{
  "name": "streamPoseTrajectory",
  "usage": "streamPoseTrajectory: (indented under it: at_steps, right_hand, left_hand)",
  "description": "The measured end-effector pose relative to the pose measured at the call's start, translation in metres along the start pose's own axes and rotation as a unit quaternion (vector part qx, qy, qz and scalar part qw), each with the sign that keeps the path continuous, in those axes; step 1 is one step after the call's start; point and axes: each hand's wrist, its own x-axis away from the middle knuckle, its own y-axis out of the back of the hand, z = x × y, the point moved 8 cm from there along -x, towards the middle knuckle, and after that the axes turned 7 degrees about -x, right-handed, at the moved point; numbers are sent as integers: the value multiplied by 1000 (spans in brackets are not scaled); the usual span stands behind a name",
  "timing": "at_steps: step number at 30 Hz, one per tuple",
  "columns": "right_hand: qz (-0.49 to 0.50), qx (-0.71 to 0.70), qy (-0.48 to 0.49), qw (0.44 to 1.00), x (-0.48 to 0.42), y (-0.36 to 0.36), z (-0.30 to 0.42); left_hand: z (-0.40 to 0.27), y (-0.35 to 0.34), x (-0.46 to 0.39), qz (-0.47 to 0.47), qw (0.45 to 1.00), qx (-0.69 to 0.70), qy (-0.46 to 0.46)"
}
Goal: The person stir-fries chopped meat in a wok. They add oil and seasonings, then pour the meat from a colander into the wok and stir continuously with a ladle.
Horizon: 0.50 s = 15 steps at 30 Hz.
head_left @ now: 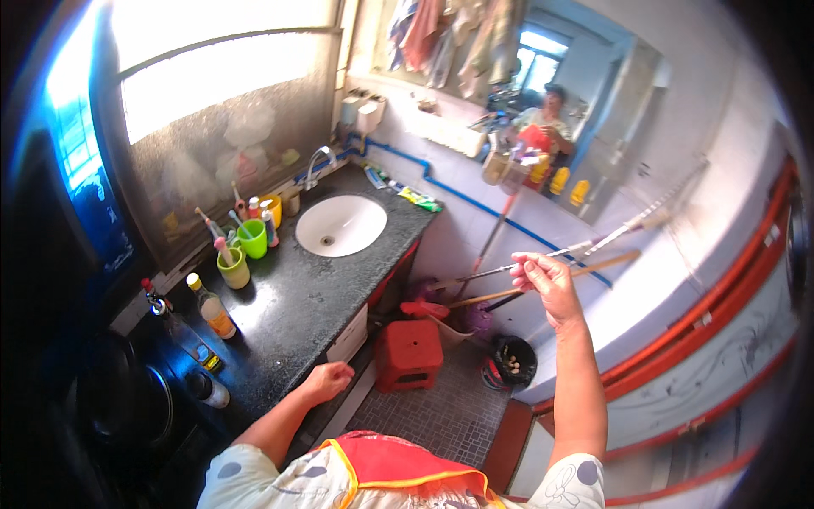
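Note:
My right hand [545,280] is raised in front of the tiled wall, fingers curled and the thumb against the index finger; whether something thin is between them cannot be told, as mop and broom handles pass behind it. My left hand [329,382] hangs loosely curled beside the dark stone counter's [305,312] front edge, nearest the white drawer front [348,336]. On the counter stand a glass bottle with a yellow cap [213,310], a light green cup [234,270] and a bright green cup [253,239] with toothbrushes. A white oval washbasin [341,223] with a chrome tap [313,167] lies beyond.
A red plastic stool [409,356] is on the tiled floor, near a lined waste bin [514,362]. Several long handles [489,238] lean at the wall. Toothpaste tubes [416,196] lie behind the basin. A mirror [572,114] and hanging cloths [445,38] are above; red-framed panels [699,356] stand right.

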Motion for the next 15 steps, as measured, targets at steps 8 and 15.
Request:
streamPoseTrajectory:
  at_steps: [8,15]
  right_hand:
    - [78,-23,-41,996,-181,-13,-90]
    - [118,15,263,958,-467,-18,69]
  left_hand:
    - [-11,39,-96,-52,998,25,3]
    - [-11,101,-149,-220,947,169,160]
